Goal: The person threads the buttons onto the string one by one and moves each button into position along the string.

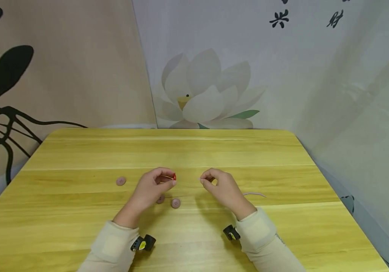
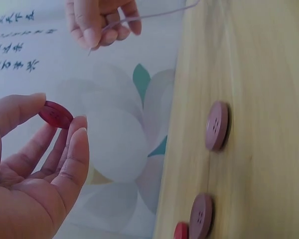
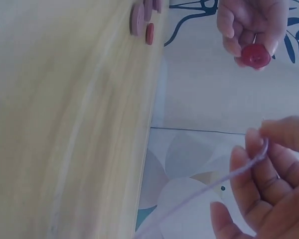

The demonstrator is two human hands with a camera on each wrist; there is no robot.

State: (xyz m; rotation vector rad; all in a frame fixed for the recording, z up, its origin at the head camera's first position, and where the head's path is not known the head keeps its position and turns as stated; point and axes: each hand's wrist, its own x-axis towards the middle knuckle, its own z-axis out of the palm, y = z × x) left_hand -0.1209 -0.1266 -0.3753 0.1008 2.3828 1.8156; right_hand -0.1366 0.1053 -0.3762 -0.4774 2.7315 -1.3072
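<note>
In the head view my left hand (image 1: 151, 192) pinches a red button (image 2: 55, 115) by its edge, raised above the table. The left wrist view shows it between thumb and fingertips, tilted. Facing it, my right hand (image 1: 226, 190) pinches a thin pale-purple cord (image 3: 204, 189) close to one end. That cord trails away behind the hand, and a length of it shows right of the wrist in the head view. A gap separates the two hands, and the cord end is apart from the button.
Several mauve four-hole buttons lie on the wooden table (image 1: 194, 234): one at the left (image 1: 121, 181), another button (image 1: 175, 203) in front of my left hand, and one partly hidden beside it (image 1: 160, 198). Another red button (image 3: 150, 34) lies near them.
</note>
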